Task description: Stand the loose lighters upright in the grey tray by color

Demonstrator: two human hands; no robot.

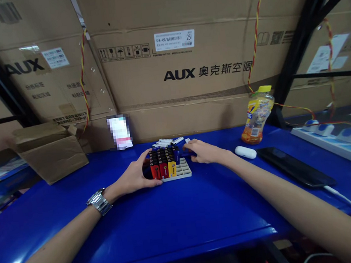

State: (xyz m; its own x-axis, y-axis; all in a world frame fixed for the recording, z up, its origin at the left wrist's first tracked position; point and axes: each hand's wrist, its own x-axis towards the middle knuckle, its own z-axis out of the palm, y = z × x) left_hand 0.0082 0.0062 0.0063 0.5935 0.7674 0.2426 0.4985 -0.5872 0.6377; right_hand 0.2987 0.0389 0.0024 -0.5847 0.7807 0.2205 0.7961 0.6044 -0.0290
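A white grid tray (183,169) stands on the blue table, partly filled with upright lighters (163,166) in red, orange and yellow with black tops. My left hand (136,176) curves round the tray's left side, thumb and fingers touching it. My right hand (201,150) sits just right of the tray at its back corner, fingers closed on a small dark item that I cannot make out. Several loose white lighters (167,141) lie behind the tray. A metal watch (99,201) is on my left wrist.
An orange drink bottle (258,115) with a yellow cap, a white earbud case (245,152) and a black phone (293,165) on a cable lie to the right. An open cardboard box (49,150) stands left. Big AUX cartons (174,64) wall the back. A white power strip (338,142) sits far right.
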